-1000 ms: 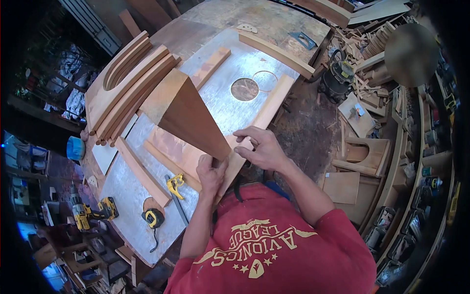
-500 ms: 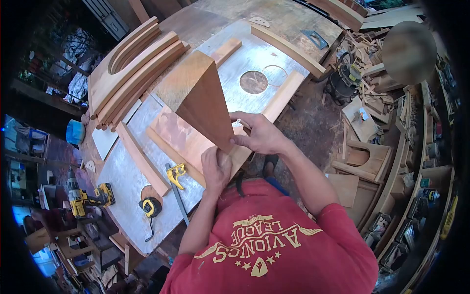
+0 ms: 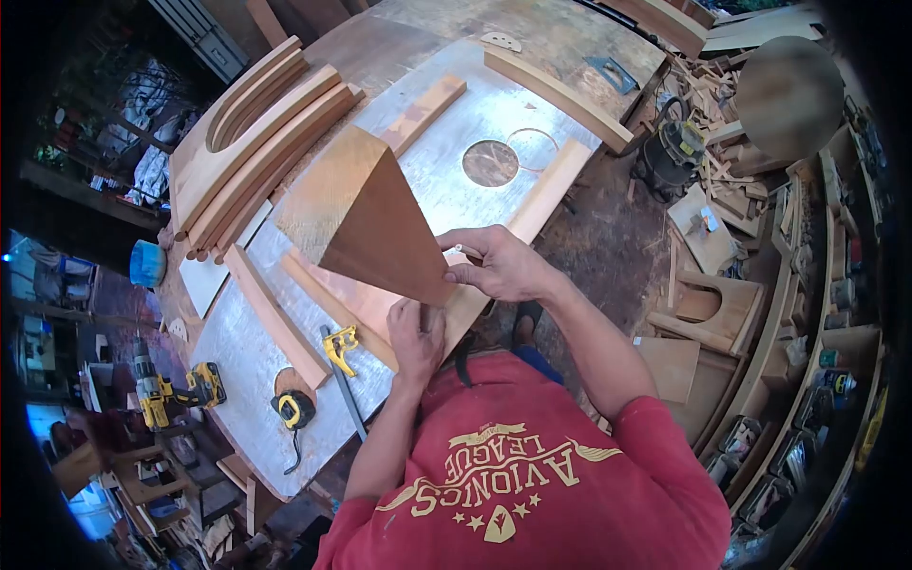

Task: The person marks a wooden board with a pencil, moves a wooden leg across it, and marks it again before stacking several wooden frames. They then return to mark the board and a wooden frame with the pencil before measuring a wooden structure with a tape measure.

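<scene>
L hand (image 3: 416, 336) grips a brown, angular wood block (image 3: 382, 228) at its near end, prob. to steady it. R hand (image 3: 505, 268) pinches a slim white stick (image 3: 465, 252), thumb at block's edge.

Single head-worn view, forward and steeply down, close above left hand (image 3: 418, 340), right hand (image 3: 505, 265) and workbench (image 3: 418, 27)

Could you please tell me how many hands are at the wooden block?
2: the left hand at the lower end of the wooden block, and the right hand beside its right edge, holding a slim pale stick. Any behind the block would be hidden.
</scene>
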Motion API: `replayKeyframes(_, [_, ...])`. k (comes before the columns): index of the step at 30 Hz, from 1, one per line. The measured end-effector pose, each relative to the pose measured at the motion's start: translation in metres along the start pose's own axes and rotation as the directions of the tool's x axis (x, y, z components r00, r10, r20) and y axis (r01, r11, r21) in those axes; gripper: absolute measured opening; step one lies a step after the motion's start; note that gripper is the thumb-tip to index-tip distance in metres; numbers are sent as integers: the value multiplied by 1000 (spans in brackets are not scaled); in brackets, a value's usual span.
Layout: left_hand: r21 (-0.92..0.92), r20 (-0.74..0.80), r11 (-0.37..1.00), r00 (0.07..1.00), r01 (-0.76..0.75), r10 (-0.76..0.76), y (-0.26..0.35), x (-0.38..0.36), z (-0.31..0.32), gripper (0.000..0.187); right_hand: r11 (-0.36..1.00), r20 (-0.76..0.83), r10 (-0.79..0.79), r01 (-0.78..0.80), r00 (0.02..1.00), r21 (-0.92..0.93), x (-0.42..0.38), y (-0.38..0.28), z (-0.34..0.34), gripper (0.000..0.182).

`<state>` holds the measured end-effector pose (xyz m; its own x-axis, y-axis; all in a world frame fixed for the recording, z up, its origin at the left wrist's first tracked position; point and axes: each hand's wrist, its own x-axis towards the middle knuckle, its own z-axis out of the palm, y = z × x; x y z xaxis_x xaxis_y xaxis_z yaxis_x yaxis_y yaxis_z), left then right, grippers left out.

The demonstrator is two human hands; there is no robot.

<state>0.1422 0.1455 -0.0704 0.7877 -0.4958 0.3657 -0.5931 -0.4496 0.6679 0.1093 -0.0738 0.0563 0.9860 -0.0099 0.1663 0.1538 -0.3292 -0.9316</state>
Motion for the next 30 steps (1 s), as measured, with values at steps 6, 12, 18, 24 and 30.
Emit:
replayKeyframes(6, [-41, -19, 999, 1000, -14, 13, 4, 7, -1, 43, 999, 41, 44, -45, 998, 27, 1, 0, 0, 41])
replayKeyframes(12, [-27, -15, 999, 999, -41, 40, 9, 10, -3, 42, 999, -24, -45, 45, 999, 14, -2, 7, 3, 41])
replayKeyframes(18, [-27, -11, 999, 999, -43, 42, 9, 11, -2, 42, 998, -48, -63, 64, 997, 20, -2, 12, 2, 42])
replayKeyframes(24, [-24, -18, 999, 999, -32, 31, 10, 8, -3, 42, 999, -35, -43, 44, 998, 32, -4, 8, 1, 41])
replayKeyframes(30, [-20, -37, 999, 999, -28, 28, 7, 5, -1, 41, 999, 33, 8, -9, 999, 38, 0, 5, -3, 43])
